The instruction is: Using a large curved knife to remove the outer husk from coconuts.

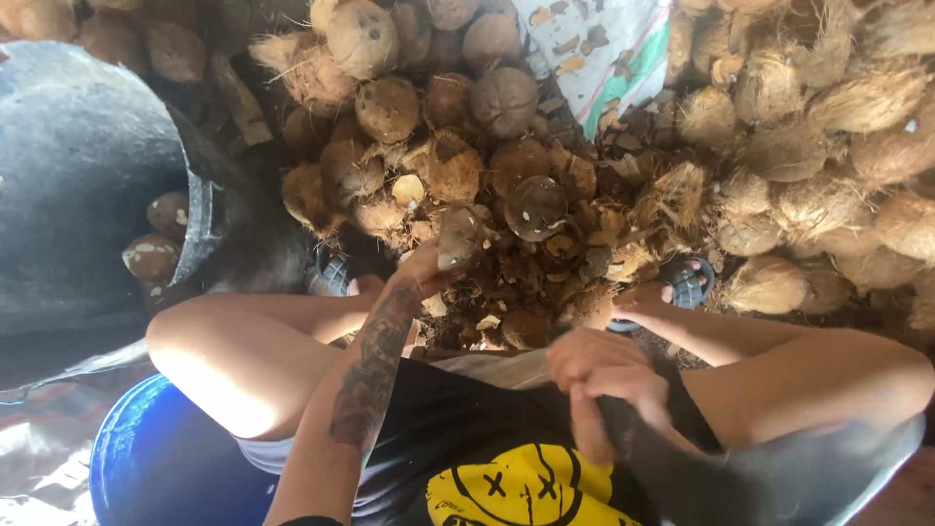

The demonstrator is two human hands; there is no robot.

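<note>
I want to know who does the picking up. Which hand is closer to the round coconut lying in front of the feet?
The left hand. It reaches forward, holding a husk piece, just left of the round coconut. The right hand is back near the lap, gripping a dark handle.

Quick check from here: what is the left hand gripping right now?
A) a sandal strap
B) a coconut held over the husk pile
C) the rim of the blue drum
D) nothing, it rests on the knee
B: the left hand is closed on a coconut above the husk scraps, while the right hand grips a dark handle.
</note>
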